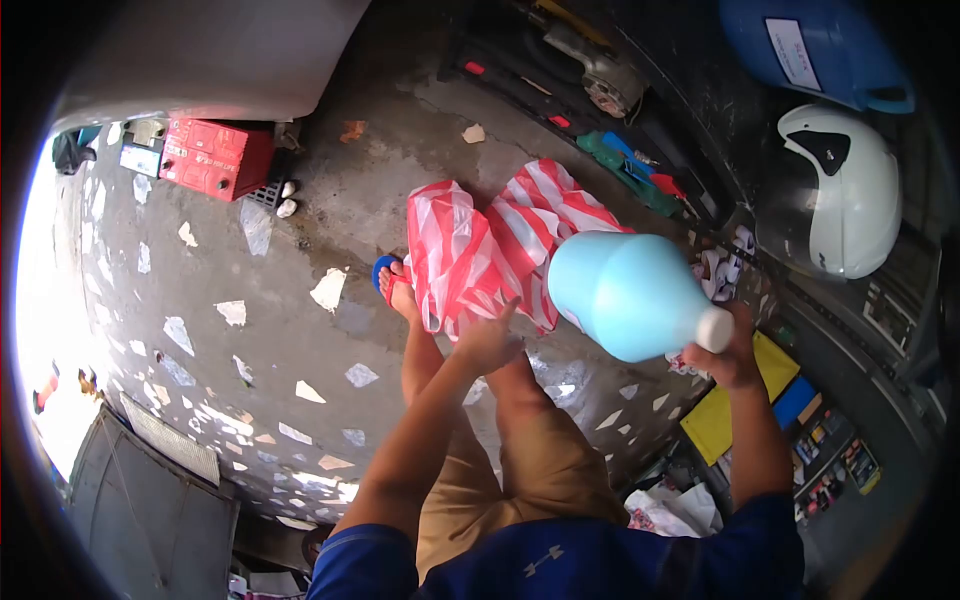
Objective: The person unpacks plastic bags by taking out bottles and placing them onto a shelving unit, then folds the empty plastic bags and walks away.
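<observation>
A large light blue plastic bottle (pixel 630 290) with a white cap is tilted in front of me on the right. My right hand (pixel 735 350) is closed around its neck end, by the cap; most of the fingers are hidden behind the bottle. My left hand (pixel 490 345) is over the lower edge of a red-and-white striped plastic bag (pixel 450 250), with one finger stretched out. Whether this hand touches the bag I cannot tell. A second striped bag part (pixel 550 205) spreads to the right, partly behind the bottle.
A red battery (pixel 215 158) stands at the upper left. On the right are a white helmet (pixel 855 195) and a blue container (pixel 820 50). Tools (pixel 625 160) lie along the black rack. A yellow folder (pixel 740 400) is at lower right. Pale stone pieces dot the concrete floor (pixel 290 350).
</observation>
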The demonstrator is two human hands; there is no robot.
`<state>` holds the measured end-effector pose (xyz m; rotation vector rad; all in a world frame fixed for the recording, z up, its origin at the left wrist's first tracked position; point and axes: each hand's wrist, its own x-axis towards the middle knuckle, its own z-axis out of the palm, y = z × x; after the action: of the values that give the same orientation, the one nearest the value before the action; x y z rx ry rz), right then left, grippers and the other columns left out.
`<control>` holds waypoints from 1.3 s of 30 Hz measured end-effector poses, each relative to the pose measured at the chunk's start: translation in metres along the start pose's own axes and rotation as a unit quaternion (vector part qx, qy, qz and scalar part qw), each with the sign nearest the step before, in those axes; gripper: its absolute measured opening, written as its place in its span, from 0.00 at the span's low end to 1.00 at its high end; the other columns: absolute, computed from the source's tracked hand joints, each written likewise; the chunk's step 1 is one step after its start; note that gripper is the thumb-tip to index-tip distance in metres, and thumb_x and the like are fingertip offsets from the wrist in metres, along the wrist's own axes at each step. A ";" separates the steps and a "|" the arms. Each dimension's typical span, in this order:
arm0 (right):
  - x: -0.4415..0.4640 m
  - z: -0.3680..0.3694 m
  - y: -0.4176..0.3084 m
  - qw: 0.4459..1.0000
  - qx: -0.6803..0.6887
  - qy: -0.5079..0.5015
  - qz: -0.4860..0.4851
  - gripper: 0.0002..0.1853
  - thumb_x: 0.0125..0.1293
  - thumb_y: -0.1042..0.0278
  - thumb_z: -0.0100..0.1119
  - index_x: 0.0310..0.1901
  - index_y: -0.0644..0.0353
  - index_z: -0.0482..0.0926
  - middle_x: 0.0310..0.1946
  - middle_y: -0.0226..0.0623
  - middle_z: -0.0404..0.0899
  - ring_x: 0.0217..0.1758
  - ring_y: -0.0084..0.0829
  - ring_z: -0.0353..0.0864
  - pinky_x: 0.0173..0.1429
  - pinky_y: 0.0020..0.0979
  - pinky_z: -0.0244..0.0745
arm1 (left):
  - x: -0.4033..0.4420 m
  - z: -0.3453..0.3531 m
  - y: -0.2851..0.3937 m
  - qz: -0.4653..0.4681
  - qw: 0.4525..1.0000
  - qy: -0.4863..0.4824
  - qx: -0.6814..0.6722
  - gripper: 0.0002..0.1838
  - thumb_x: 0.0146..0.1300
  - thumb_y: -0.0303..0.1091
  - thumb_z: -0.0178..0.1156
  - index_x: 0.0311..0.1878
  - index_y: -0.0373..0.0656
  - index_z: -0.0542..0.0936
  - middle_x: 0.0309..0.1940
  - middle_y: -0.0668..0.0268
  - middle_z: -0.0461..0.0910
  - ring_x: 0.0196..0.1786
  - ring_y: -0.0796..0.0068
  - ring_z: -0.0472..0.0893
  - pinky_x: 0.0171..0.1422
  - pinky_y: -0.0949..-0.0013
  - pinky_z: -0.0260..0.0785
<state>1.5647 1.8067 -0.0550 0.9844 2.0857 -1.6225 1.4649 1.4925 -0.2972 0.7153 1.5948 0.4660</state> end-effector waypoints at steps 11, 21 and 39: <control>0.033 -0.041 -0.125 0.892 0.279 0.204 -0.290 0.17 0.78 0.50 0.58 0.45 0.58 0.78 0.23 0.19 0.68 0.23 0.14 0.57 0.34 0.24 0.58 | -0.029 -0.052 0.024 0.064 0.976 0.185 -0.099 0.46 0.62 0.48 0.70 0.79 0.48 0.59 0.38 0.46 0.86 0.45 0.40 0.87 0.51 0.46 0.77; 0.110 -0.047 -0.227 0.856 0.261 0.302 -0.328 0.19 0.72 0.51 0.67 0.25 0.48 0.75 0.17 0.15 0.62 0.18 0.13 0.52 0.28 0.23 0.49 | -0.098 -0.037 -0.047 -0.017 0.969 0.191 -0.152 0.45 0.61 0.52 0.69 0.77 0.45 0.63 0.42 0.45 0.87 0.48 0.41 0.87 0.53 0.49 0.78; 0.212 -0.068 -0.252 0.785 0.173 0.375 -0.461 0.22 0.69 0.51 0.72 0.48 0.64 0.84 0.42 0.32 0.84 0.44 0.23 0.82 0.48 0.27 0.76 | -0.112 -0.066 -0.057 -0.024 0.979 0.171 -0.108 0.12 0.56 0.39 0.70 0.45 0.57 0.85 0.53 0.55 0.80 0.42 0.55 0.84 0.55 0.53 0.77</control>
<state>1.2520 1.9093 0.0139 0.8169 3.2383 -2.4119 1.3949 1.3820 -0.2429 0.4455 1.8415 0.7453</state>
